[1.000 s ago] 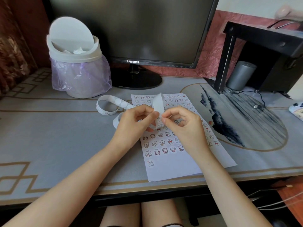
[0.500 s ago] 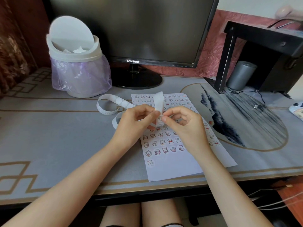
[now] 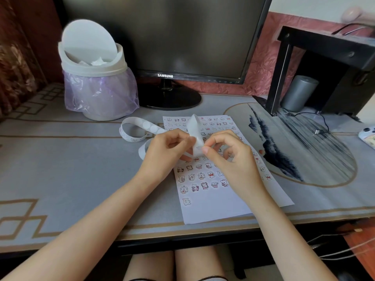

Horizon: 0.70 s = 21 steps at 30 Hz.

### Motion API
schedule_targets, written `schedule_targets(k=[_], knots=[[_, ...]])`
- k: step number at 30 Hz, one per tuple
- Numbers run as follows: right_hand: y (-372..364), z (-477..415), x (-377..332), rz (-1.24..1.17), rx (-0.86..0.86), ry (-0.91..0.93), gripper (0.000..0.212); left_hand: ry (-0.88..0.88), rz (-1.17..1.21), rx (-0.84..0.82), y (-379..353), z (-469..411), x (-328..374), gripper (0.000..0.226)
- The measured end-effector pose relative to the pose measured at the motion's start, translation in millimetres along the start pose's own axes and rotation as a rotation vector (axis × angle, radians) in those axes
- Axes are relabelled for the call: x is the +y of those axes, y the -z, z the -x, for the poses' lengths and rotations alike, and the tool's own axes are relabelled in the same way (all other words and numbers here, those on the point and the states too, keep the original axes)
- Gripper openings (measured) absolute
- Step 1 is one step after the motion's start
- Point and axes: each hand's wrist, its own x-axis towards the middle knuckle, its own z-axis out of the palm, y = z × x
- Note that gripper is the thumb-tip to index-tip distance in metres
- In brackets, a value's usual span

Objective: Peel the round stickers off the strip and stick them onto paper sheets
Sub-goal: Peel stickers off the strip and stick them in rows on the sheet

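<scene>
While the left hand (image 3: 164, 153) pinches the strip (image 3: 195, 130), the right hand (image 3: 233, 159) pinches it too.

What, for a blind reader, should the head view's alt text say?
The left hand and right hand pinch a folded white sticker strip above a paper sheet dotted with cartoon stickers. Its tail curls on the grey desk near a bin and monitor.

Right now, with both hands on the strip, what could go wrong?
1. The left hand and right hand pinch the folded strip closely, so it may crease or tear.
2. The paper sheet has bare space mostly at its near end; a new one could overlap the stickers already there.
</scene>
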Motion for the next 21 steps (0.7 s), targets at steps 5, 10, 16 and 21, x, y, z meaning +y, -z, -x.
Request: schedule_targets(k=[5,10,16,21], knots=[[13,8,-10,-0.14,-0.132,-0.21,0.006,0.013,-0.033,-0.006,-1,1,-1,0.016],[13,26,-12,-0.138,-0.295,-0.398,0.006,0.011,-0.058,-0.023,-1,2,-1,0.016],[4,34,-10,-0.038,-0.317,-0.431,0.008,0.011,-0.071,-0.024,-1,2,-1,0.016],[2,36,-10,0.032,-0.322,-0.429,0.008,0.001,-0.073,-0.029,-1,2,-2,0.016]])
